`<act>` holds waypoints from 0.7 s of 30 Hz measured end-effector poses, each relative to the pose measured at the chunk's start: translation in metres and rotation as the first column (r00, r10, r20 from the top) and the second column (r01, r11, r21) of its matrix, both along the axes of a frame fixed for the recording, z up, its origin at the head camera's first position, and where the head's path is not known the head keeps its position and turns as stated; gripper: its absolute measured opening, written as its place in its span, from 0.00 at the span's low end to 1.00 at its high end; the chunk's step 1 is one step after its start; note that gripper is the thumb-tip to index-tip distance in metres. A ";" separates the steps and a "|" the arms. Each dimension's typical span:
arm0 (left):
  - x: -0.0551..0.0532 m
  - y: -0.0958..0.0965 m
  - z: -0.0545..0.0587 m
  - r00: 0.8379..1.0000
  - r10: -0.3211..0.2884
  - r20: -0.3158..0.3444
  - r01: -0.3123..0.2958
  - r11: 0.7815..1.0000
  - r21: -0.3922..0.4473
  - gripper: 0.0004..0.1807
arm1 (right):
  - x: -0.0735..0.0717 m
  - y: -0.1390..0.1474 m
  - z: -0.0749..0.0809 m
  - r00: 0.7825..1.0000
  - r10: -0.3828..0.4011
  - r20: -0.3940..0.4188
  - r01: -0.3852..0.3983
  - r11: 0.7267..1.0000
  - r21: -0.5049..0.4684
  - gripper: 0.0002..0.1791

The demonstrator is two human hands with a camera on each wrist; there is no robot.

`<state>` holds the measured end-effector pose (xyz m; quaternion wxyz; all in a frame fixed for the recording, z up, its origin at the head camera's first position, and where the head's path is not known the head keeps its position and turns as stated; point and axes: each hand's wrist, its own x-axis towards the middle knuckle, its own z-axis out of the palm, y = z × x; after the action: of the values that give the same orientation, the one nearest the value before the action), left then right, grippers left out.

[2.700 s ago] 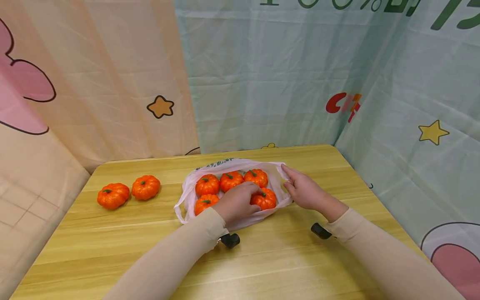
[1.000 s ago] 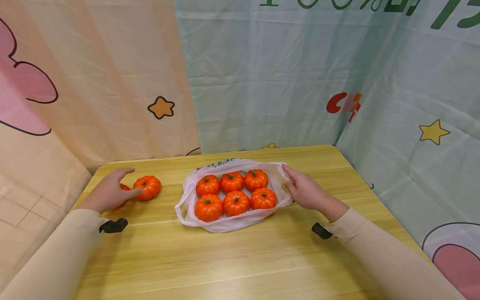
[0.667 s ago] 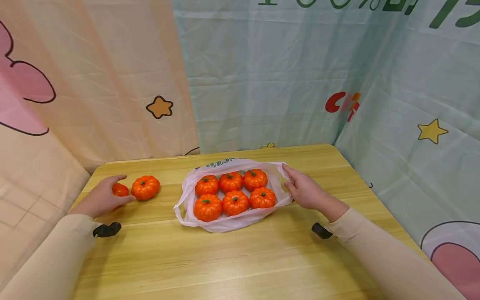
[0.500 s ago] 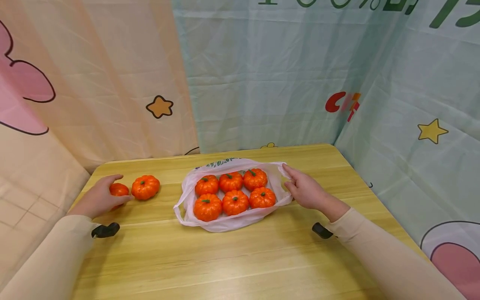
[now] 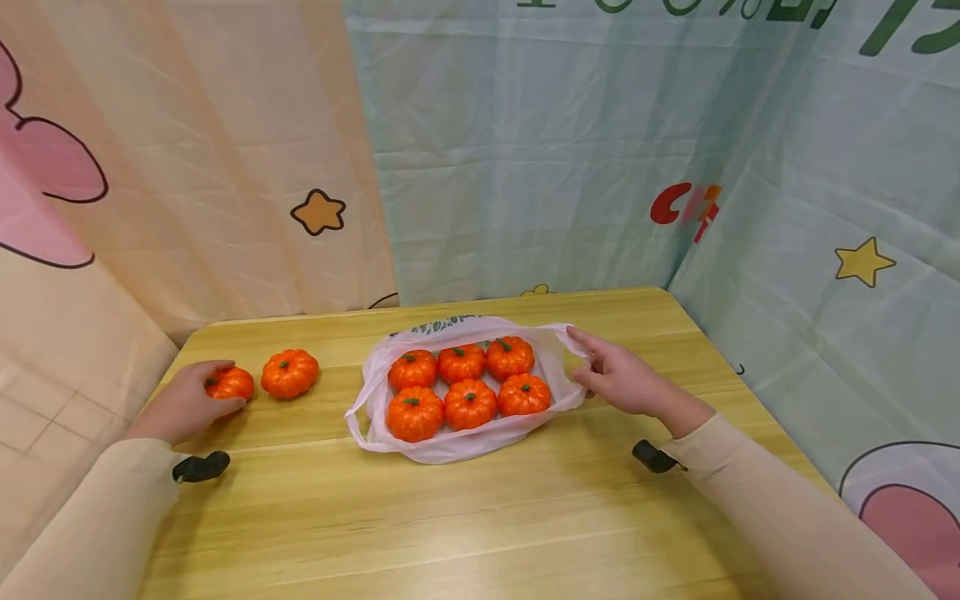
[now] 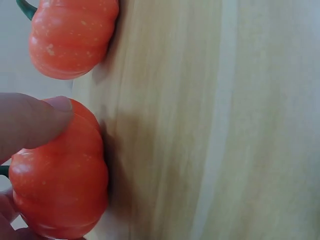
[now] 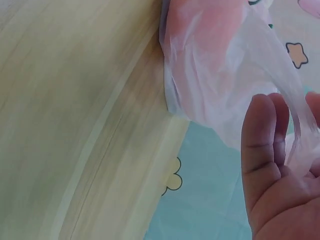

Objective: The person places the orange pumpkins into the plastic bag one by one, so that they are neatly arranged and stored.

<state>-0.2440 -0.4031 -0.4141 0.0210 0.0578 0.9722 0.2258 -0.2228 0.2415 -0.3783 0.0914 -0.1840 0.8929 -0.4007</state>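
In the head view my left hand (image 5: 183,402) grips the leftmost small orange pumpkin (image 5: 231,383) on the table. The left wrist view shows its thumb (image 6: 37,120) lying over that pumpkin (image 6: 62,185), with other fingertips at the far side. A second pumpkin (image 5: 290,373) sits just right of it, untouched. In the middle lies a white plastic bag (image 5: 450,452), its mouth spread wide, with several pumpkins (image 5: 470,405) in two rows inside. My right hand (image 5: 626,379) holds the bag's right handle; in the right wrist view the handle (image 7: 295,100) runs between its fingers.
The wooden table (image 5: 480,525) reaches back to a printed cloth curtain (image 5: 525,167) behind it. More curtain stands close along the right and left sides. A black strap piece (image 5: 201,467) sticks out at each wrist.
My left hand has left the bag, where another pumpkin now shows, moved left and closed on the leftmost pumpkin. My right hand stays at the bag's handle, shifted slightly right.
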 end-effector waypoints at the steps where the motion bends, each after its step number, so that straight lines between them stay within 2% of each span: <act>1: 0.000 -0.001 -0.001 1.000 -0.002 0.003 0.002 1.000 0.004 0.43 | 0.000 0.001 0.001 1.000 0.009 0.013 -0.009 1.000 -0.004 0.43; 12: 0.003 -0.001 -0.006 1.000 -0.007 -0.027 0.008 1.000 0.022 0.43 | 0.001 0.008 0.006 0.984 0.134 0.116 -0.126 0.989 -0.073 0.46; 17: 0.005 -0.003 -0.005 1.000 0.021 -0.015 -0.021 1.000 0.019 0.48 | 0.001 0.007 0.007 0.986 0.127 0.109 -0.120 0.991 -0.065 0.45; 21: 0.005 -0.004 -0.006 0.999 0.028 -0.033 -0.027 0.999 0.020 0.49 | 0.000 0.006 0.008 0.988 0.113 0.105 -0.107 0.992 -0.062 0.44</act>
<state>-0.2389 -0.4067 -0.4203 0.0014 0.0484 0.9709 0.2346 -0.2226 0.2474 -0.3702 0.1564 -0.2134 0.8634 -0.4296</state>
